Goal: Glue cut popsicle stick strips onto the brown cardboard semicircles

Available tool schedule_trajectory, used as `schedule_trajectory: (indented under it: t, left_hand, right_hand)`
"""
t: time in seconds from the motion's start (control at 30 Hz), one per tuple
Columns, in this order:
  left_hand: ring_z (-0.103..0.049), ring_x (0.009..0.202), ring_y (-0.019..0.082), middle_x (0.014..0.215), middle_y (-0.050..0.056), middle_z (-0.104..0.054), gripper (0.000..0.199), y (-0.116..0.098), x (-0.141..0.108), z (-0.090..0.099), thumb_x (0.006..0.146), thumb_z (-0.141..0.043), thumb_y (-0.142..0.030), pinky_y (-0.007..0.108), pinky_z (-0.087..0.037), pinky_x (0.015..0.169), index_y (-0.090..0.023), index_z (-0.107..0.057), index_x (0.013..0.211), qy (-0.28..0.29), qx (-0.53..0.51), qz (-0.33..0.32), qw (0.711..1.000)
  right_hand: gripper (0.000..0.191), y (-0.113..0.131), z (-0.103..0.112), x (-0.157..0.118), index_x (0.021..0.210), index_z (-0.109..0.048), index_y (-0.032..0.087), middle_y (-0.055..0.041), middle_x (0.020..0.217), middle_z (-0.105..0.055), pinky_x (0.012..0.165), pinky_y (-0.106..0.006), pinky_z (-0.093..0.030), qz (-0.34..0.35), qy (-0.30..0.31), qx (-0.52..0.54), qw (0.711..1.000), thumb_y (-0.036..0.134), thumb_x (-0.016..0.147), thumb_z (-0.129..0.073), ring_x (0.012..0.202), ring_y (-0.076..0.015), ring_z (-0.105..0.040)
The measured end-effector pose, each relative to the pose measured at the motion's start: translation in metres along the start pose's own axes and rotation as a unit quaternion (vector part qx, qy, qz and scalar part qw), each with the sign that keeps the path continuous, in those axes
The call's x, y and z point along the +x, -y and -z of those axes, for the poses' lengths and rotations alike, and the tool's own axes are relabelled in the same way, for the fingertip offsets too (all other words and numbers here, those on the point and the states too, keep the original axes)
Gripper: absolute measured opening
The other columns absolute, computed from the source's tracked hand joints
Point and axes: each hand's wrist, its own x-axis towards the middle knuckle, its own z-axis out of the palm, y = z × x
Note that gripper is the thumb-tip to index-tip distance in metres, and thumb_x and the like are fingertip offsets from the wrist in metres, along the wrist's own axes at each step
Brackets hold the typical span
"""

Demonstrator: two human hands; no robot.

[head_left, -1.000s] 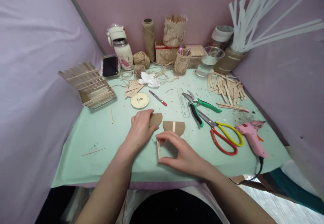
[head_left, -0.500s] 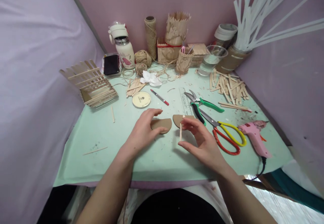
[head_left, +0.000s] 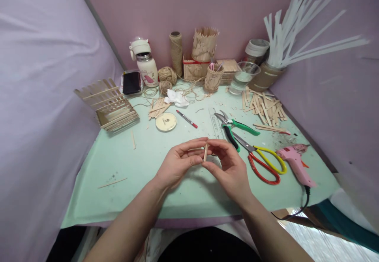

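Now that the left hand (head_left: 175,164) has met the right hand (head_left: 233,166) over the bench (head_left: 118,161), the wooden stick (head_left: 205,152), pinched in the right fingers (head_left: 213,169), stands between them for two-handed handling, the left grip unclear.

The wooden stick (head_left: 205,153) is pale tan, the glue gun (head_left: 296,162) pink.

Left hand (head_left: 181,162) and right hand (head_left: 230,168) flank the stick (head_left: 205,153), left of the scissors (head_left: 250,148).
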Motion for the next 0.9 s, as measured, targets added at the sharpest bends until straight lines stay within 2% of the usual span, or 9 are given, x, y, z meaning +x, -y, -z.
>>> schedule_trajectory:
  t: [0.13,0.37,0.57,0.8,0.9]
  left_hand:
    - [-0.067,0.107,0.027,0.127,0.013,-0.067,0.048,-0.002,0.001,-0.002,0.058,-0.09,-0.025,0.04,-0.05,0.097,-0.02,-0.077,0.104,-0.014,-0.026,0.029,0.999]
    - [-0.067,0.103,0.024,0.119,0.01,-0.071,0.043,0.001,0.001,-0.001,0.062,-0.088,-0.02,0.035,-0.053,0.089,-0.023,-0.077,0.104,0.005,-0.01,0.012,1.0]
    - [-0.068,0.101,0.024,0.122,0.011,-0.07,0.044,0.0,0.002,-0.002,0.062,-0.087,-0.021,0.038,-0.052,0.092,-0.021,-0.077,0.105,-0.014,0.01,0.021,1.0]
    - [-0.068,0.105,0.026,0.118,0.012,-0.072,0.045,0.001,0.002,-0.002,0.061,-0.088,-0.023,0.039,-0.05,0.095,-0.02,-0.077,0.104,-0.018,0.013,0.02,1.0]
    - [-0.069,0.101,0.025,0.11,0.012,-0.075,0.046,0.001,0.003,-0.001,0.06,-0.088,-0.022,0.038,-0.051,0.094,-0.019,-0.077,0.104,-0.029,0.01,0.025,0.999]
  right_hand:
    - [0.046,-0.001,0.0,0.0,0.119,-0.06,0.032,-0.0028,0.117,-0.062,0.093,-0.036,-0.053,-0.003,-0.001,0.002,1.0,0.021,0.078,-0.078,0.099,-0.0174,-0.062]
    - [0.04,0.004,0.0,0.003,0.111,-0.063,0.03,-0.0035,0.113,-0.064,0.09,-0.037,-0.055,0.003,-0.01,0.013,1.0,0.02,0.077,-0.079,0.101,-0.0199,-0.063]
    - [0.019,0.005,0.003,0.006,0.098,-0.068,0.026,-0.007,0.108,-0.067,0.094,-0.045,-0.053,0.033,-0.005,-0.067,0.997,0.024,0.08,-0.076,0.108,-0.0246,-0.062]
    - [0.017,0.009,0.005,0.007,0.099,-0.069,0.026,-0.0074,0.108,-0.069,0.094,-0.044,-0.054,0.06,-0.008,-0.107,0.992,0.02,0.083,-0.073,0.106,-0.0241,-0.064]
    - [0.018,0.01,0.004,0.007,0.1,-0.068,0.026,-0.0069,0.108,-0.069,0.094,-0.043,-0.055,0.074,-0.011,-0.115,0.991,0.019,0.084,-0.071,0.106,-0.0233,-0.065]
